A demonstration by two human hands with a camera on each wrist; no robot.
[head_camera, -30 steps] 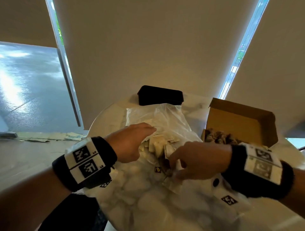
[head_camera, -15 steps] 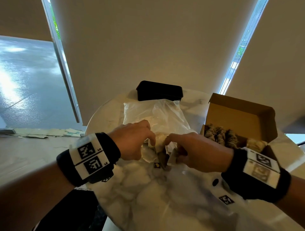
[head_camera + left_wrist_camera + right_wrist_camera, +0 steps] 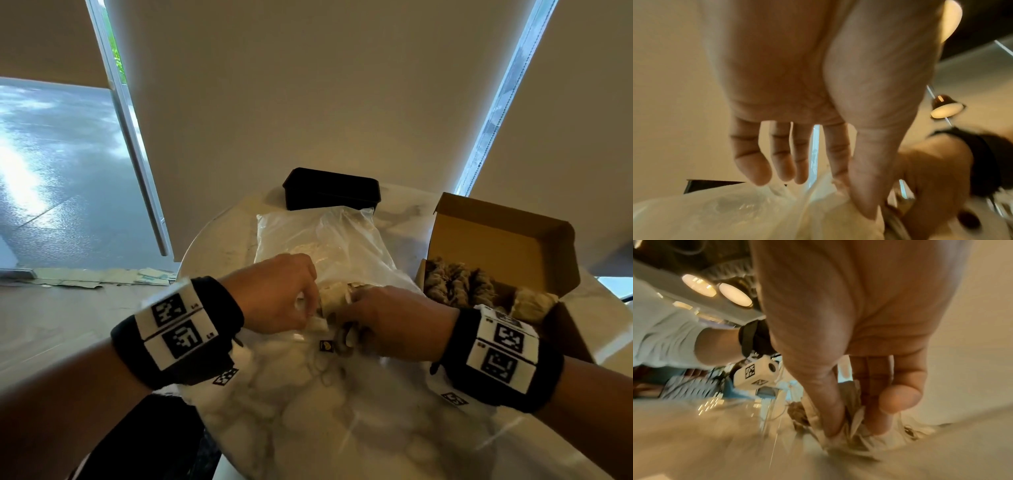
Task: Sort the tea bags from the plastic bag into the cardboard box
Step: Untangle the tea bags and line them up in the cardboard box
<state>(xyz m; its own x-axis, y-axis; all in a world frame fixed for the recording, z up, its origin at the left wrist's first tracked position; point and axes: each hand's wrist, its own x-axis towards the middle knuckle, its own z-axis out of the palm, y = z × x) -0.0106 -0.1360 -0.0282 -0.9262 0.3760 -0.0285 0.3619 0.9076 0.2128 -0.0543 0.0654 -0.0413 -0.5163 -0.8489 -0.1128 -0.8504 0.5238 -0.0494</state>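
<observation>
A clear plastic bag [image 3: 322, 246] with pale tea bags [image 3: 334, 298] at its mouth lies in the middle of the round marble table [image 3: 308, 411]. My left hand [image 3: 310, 308] pinches the bag's near edge between thumb and forefinger; in the left wrist view the left hand [image 3: 849, 193] has its other fingers hanging straight over the plastic bag [image 3: 735, 211]. My right hand [image 3: 349, 329] is at the mouth beside it. In the right wrist view the right hand [image 3: 855, 428] pinches a bunch of tea bags [image 3: 849, 443]. The open cardboard box [image 3: 496, 240] at right holds rows of tea bags [image 3: 459, 284].
A black rectangular container [image 3: 330, 188] stands at the table's far edge behind the plastic bag. A small dark tag [image 3: 326, 345] lies on the marble just under my hands. The box's lid stands upright behind its contents. Flattened cardboard [image 3: 102, 277] lies on the floor at left.
My right hand has moved away from me, from the table's near side up to the bag's mouth. Both hands are now close together there, and the left has curled onto the bag's edge.
</observation>
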